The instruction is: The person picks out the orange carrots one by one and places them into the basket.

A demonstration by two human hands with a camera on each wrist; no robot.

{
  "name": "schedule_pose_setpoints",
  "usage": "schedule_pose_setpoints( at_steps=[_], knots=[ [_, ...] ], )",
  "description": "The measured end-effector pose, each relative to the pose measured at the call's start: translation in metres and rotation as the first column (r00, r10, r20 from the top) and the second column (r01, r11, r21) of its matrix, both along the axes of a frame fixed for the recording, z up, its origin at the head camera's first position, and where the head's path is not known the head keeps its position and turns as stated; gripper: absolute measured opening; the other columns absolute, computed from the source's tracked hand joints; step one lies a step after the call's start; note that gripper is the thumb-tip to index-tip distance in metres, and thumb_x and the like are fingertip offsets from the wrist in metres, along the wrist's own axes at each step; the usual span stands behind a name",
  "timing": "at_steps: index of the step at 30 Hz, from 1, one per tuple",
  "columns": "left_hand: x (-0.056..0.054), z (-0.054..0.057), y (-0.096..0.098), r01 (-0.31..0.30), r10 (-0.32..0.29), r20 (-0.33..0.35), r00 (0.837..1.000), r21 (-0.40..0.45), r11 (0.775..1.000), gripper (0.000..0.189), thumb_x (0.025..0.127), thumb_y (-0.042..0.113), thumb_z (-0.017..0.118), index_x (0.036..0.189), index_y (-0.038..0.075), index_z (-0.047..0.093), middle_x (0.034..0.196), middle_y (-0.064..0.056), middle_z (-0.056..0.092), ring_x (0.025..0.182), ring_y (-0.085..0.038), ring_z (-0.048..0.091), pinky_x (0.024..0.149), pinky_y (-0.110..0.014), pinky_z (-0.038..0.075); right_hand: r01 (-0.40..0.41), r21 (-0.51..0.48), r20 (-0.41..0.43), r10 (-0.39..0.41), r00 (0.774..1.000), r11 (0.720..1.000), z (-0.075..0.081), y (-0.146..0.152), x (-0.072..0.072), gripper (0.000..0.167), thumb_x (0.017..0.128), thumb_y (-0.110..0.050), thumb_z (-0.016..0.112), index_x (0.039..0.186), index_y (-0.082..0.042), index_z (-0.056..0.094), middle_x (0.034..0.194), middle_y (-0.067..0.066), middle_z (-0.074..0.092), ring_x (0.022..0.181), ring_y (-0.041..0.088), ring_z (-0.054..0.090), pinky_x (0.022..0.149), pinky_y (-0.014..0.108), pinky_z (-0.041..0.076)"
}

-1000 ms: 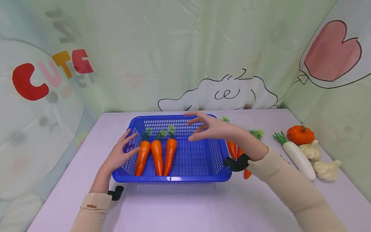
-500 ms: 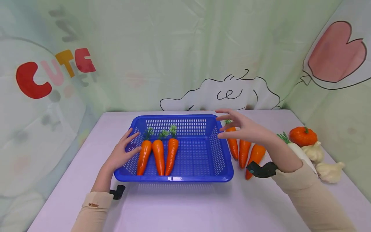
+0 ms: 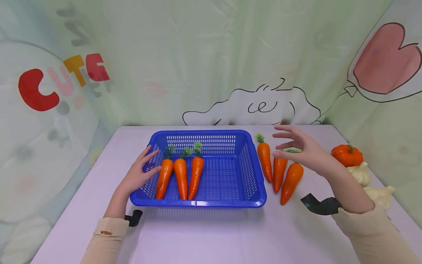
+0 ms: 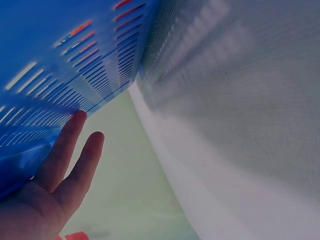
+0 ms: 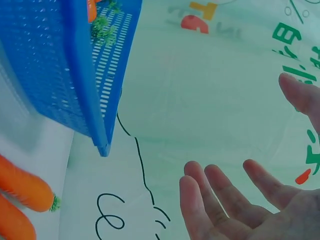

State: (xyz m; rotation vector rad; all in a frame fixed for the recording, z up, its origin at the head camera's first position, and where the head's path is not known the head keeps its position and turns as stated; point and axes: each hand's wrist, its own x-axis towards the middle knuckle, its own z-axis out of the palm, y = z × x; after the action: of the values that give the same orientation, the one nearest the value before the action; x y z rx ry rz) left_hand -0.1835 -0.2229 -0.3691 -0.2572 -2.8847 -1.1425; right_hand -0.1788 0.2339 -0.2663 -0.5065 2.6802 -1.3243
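Observation:
My left hand (image 3: pixel 140 174) rests at the left side of a blue plastic basket (image 3: pixel 197 203). Its thumb and a finger reach over the rim; in the left wrist view two straight fingers (image 4: pixel 70 140) lie along the outside of the slotted wall. Inside the basket, on the left half, three carrots (image 3: pixel 180 179) with green tops lie side by side. Above the carrots right of the basket hovers my right hand (image 3: pixel 304 150), fingers spread and holding nothing. It partly covers the middle carrot (image 3: pixel 279 174); beside that lie another carrot (image 3: pixel 265 161) and a thicker one (image 3: pixel 291 181).
At the far right of the pale table (image 3: pixel 204 238) are an orange pumpkin (image 3: pixel 347 156) and two garlic bulbs (image 3: pixel 360 174), partly behind my right forearm. A printed curtain (image 3: pixel 184 66) hangs behind the table and along its sides.
My right hand has moved right, from over the basket to above the carrots outside it. The forearm now hides the white radish. My left hand stays at the basket's side.

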Motion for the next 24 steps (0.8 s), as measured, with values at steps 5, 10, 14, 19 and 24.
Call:
schedule_pose_setpoints(
  at_steps=[5, 10, 14, 19, 24],
  knots=[
    [0.0, 0.0, 0.0, 0.0, 0.0, -0.004, 1.0, -0.002, 1.0, 0.061, 0.087, 0.031, 0.059, 0.141, 0.015, 0.036, 0.152, -0.01, 0.011, 0.135, -0.041, 0.013, 0.095, -0.069, 0.021, 0.033, 0.01, -0.052, -0.033, 0.998, 0.999, -0.007, 0.011, 0.007, 0.071, 0.085, -0.026, 0.065, 0.143, -0.014, 0.025, 0.136, 0.02, 0.039, 0.111, 0.039, 0.049, 0.083, 0.058, 0.045],
    [0.0, -0.001, -0.001, 0.002, -0.002, -0.006, 1.0, 0.0, 1.0, 0.06, 0.087, 0.032, 0.059, 0.141, 0.015, 0.037, 0.152, -0.011, 0.011, 0.135, -0.041, 0.013, 0.095, -0.068, 0.022, 0.085, 0.026, -0.095, -0.082, 0.992, 0.996, -0.016, 0.022, 0.009, 0.069, 0.085, -0.024, 0.065, 0.142, -0.012, 0.026, 0.134, 0.021, 0.041, 0.108, 0.04, 0.05, 0.081, 0.06, 0.045],
    [0.0, -0.001, -0.001, 0.003, -0.003, -0.011, 1.0, -0.003, 1.0, 0.061, 0.087, 0.033, 0.058, 0.141, 0.015, 0.037, 0.152, -0.011, 0.011, 0.135, -0.041, 0.014, 0.095, -0.068, 0.022, 0.118, 0.036, -0.104, -0.114, 0.988, 0.992, -0.021, 0.03, 0.01, 0.073, 0.084, -0.022, 0.067, 0.142, -0.011, 0.025, 0.134, 0.023, 0.04, 0.107, 0.042, 0.05, 0.078, 0.056, 0.048],
    [-0.001, -0.002, -0.001, 0.002, -0.002, -0.012, 1.0, -0.003, 1.0, 0.061, 0.087, 0.033, 0.058, 0.141, 0.015, 0.037, 0.152, -0.011, 0.011, 0.135, -0.041, 0.014, 0.095, -0.068, 0.022, 0.143, 0.04, -0.099, -0.138, 0.985, 0.989, -0.026, 0.039, 0.01, 0.075, 0.082, -0.022, 0.068, 0.142, -0.01, 0.024, 0.134, 0.024, 0.039, 0.107, 0.042, 0.049, 0.072, 0.039, 0.055],
    [-0.001, -0.002, -0.001, -0.003, 0.003, -0.004, 1.0, -0.001, 1.0, 0.061, 0.087, 0.034, 0.058, 0.141, 0.015, 0.037, 0.152, -0.011, 0.011, 0.135, -0.041, 0.013, 0.095, -0.068, 0.022, 0.155, 0.044, -0.106, -0.15, 0.983, 0.987, -0.037, 0.045, 0.01, 0.072, 0.083, -0.022, 0.068, 0.14, -0.005, 0.026, 0.131, 0.027, 0.041, 0.105, 0.045, 0.049, 0.072, 0.049, 0.053]
  ],
)
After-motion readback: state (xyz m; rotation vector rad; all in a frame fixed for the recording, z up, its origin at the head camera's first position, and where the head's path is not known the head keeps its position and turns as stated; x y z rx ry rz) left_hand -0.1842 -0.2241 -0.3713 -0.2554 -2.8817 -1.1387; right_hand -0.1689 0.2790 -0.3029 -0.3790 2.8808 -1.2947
